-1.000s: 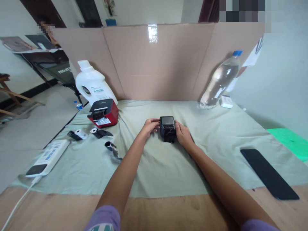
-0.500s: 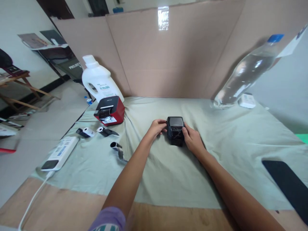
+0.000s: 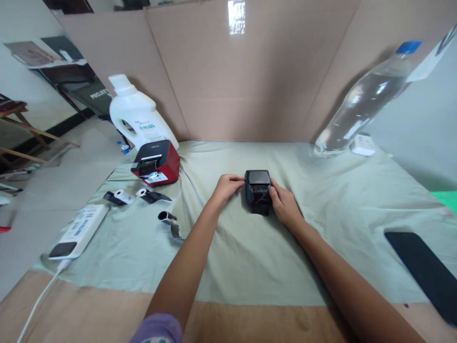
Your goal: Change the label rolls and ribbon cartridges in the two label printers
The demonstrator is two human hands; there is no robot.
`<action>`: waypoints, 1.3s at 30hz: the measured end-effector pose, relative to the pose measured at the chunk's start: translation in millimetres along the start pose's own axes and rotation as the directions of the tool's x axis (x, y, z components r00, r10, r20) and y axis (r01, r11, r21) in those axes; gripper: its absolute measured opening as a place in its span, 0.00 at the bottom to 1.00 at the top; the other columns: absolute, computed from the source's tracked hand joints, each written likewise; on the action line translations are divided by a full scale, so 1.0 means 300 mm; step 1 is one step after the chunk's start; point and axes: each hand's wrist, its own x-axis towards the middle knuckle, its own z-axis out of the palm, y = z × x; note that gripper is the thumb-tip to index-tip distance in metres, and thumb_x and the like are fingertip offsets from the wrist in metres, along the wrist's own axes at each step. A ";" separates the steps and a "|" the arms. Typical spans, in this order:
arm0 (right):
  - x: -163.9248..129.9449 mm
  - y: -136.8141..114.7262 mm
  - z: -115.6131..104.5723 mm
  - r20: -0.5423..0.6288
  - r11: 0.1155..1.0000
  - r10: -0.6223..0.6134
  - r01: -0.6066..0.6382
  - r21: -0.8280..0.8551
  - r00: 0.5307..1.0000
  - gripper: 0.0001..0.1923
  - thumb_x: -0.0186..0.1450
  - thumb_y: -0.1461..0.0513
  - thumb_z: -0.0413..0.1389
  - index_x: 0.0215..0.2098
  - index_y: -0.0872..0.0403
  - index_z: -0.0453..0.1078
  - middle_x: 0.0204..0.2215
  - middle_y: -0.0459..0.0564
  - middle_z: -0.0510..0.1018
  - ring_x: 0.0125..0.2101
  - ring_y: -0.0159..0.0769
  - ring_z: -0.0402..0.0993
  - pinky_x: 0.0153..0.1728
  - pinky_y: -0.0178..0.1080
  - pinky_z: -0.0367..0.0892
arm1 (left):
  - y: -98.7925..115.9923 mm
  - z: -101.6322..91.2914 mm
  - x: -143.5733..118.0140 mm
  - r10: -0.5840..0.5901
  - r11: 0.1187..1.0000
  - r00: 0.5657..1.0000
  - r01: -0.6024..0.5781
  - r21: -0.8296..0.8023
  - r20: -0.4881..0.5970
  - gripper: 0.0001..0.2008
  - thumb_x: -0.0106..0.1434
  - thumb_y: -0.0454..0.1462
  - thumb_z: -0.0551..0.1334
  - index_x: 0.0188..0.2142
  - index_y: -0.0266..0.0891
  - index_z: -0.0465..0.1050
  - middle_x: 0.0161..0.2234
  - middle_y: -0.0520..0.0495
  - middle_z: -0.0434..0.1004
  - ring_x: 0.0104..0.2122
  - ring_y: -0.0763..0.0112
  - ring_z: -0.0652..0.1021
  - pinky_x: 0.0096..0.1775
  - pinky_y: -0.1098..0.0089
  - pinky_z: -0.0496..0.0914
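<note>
A small black portable printer point(image 3: 259, 177) sits on the pale green cloth in the middle, with a dark shiny strip point(image 3: 260, 196) hanging from its front. My right hand point(image 3: 284, 202) is closed around the printer's right side, its thumb by the front edge. At the left side, my left hand point(image 3: 227, 188) has its fingers drawn together against the printer's upper left edge; the exact fingertip contact is too small to make out. Left of my forearm lies a curled black-and-white label roll piece point(image 3: 170, 221).
A red and black label printer point(image 3: 157, 162) stands before a white jug point(image 3: 141, 114). Small rolls point(image 3: 123, 196) and a white power strip point(image 3: 80, 231) lie at left. A water bottle point(image 3: 367, 100) leans on the cardboard wall point(image 3: 232, 71) at right, near a black phone point(image 3: 423, 271).
My left hand's fingers have straightened and moved up along the printer's left side. My right hand keeps its grip. The whole view has shifted slightly.
</note>
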 end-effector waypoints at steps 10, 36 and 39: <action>0.000 0.015 0.004 0.001 0.999 -0.029 0.029 0.023 1.000 0.35 0.74 0.45 0.39 0.66 0.55 0.68 0.60 0.59 0.76 0.59 0.55 0.73 0.60 0.57 0.66 | -0.024 -0.027 0.030 0.312 0.943 0.950 -0.312 0.116 0.021 0.12 0.59 0.31 0.65 0.39 0.39 0.86 0.41 0.42 0.83 0.40 0.65 0.79 0.48 0.66 0.70; 0.005 0.009 -0.003 -0.013 0.997 -0.031 0.032 0.070 0.999 0.33 0.74 0.47 0.39 0.65 0.57 0.69 0.58 0.60 0.77 0.57 0.54 0.75 0.58 0.54 0.69 | 0.243 0.108 0.074 0.112 0.246 0.923 -0.384 0.890 0.367 0.18 0.58 0.38 0.69 0.49 0.47 0.83 0.52 0.40 0.77 0.51 0.54 0.78 0.47 0.64 0.74; 0.005 0.016 -0.004 -0.015 0.996 -0.031 0.032 0.086 0.999 0.33 0.75 0.48 0.40 0.66 0.56 0.68 0.58 0.59 0.78 0.57 0.53 0.76 0.58 0.54 0.69 | 0.292 0.130 0.073 0.075 0.182 0.923 -0.385 0.905 0.377 0.15 0.55 0.34 0.69 0.44 0.43 0.84 0.49 0.39 0.81 0.48 0.54 0.80 0.46 0.63 0.74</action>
